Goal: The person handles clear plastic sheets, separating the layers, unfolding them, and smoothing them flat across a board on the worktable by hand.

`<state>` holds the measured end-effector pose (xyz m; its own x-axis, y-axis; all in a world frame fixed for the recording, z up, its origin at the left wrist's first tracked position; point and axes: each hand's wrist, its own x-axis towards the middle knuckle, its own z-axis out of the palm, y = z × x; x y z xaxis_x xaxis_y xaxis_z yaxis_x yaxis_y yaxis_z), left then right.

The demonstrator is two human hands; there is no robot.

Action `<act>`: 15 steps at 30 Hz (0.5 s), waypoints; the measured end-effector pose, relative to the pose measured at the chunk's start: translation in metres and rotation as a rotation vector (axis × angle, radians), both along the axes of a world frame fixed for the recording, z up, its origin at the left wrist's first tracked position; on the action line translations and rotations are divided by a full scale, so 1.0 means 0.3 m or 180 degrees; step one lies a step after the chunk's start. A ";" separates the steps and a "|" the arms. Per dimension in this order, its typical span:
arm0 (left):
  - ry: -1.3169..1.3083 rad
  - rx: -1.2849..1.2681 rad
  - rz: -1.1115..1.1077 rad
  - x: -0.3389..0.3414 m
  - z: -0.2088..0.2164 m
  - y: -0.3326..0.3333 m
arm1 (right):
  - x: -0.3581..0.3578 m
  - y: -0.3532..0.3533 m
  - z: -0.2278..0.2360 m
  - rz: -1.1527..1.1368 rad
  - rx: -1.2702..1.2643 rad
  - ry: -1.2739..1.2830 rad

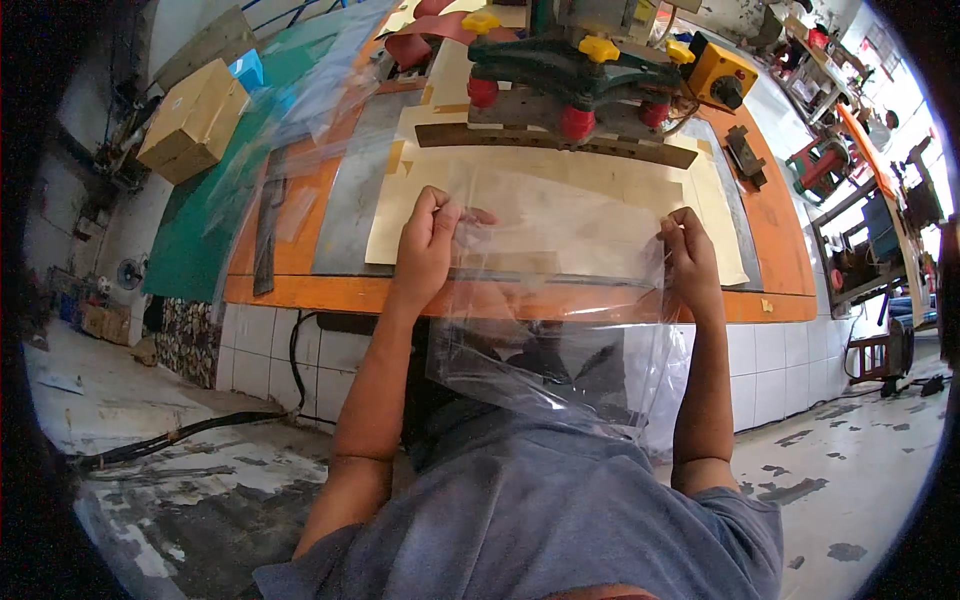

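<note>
Left hand and right hand are each pinching a top corner of the clear plastic bag, stretching it flat over the cream sheet on the orange tabletop, below the green press.

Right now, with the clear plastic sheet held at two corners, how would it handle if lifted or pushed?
The clear plastic sheet is probably floppy: it sags and wrinkles below the left hand and right hand. It looks thin and see-through, so likely very light. Its glossy surface may slide easily on the cream board.
</note>
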<state>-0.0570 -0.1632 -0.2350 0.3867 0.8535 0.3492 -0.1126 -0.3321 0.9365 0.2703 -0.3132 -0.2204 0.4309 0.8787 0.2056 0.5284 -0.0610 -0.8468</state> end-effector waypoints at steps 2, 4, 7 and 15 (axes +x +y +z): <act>0.0982 0.0658 0.0622 0.000 -0.030 -0.011 | 0.019 -0.008 -0.007 -0.0056 0.0132 -0.0148; 0.1078 0.0553 0.0708 0.031 0.029 -0.064 | 0.021 -0.022 0.013 -0.0335 0.0039 -0.0495; 0.1482 0.0615 0.1004 0.051 0.010 -0.067 | 0.014 0.000 0.035 -0.0349 -0.0017 -0.0645; 0.3011 0.1080 0.1325 0.075 0.012 -0.056 | 0.034 0.031 0.015 -0.0117 -0.0246 -0.0864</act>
